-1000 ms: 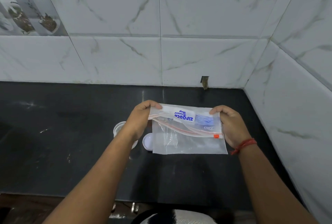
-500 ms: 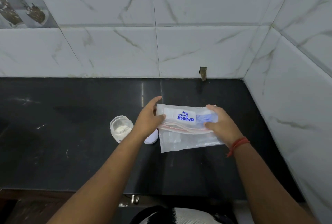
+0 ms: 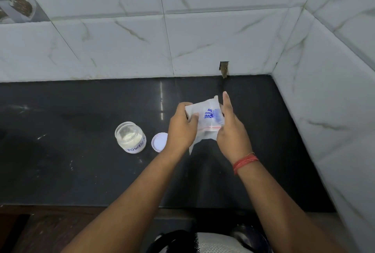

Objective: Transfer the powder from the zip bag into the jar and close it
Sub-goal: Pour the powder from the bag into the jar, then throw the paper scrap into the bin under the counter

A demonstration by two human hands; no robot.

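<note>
A clear zip bag [image 3: 207, 120] with blue print and a red zip line is folded up between both hands, above the black counter. My left hand [image 3: 182, 129] grips its left side and my right hand [image 3: 231, 131] grips its right side with the forefinger raised. The bag looks empty. To the left stands an open clear jar [image 3: 129, 137] marked "POWDER", with white powder in its bottom. Its white lid [image 3: 159, 142] lies flat on the counter between the jar and my left hand.
The black counter [image 3: 81, 171] ends at a marble-tiled back wall and a tiled side wall [image 3: 334, 110] close on the right. The counter's front edge runs along the bottom, with a dark and white object [image 3: 213, 242] below it.
The bag was spread wide between both hands; now the hands have come together and the bag is folded narrow. The jar and lid, earlier partly hidden behind my left hand, are in plain sight.
</note>
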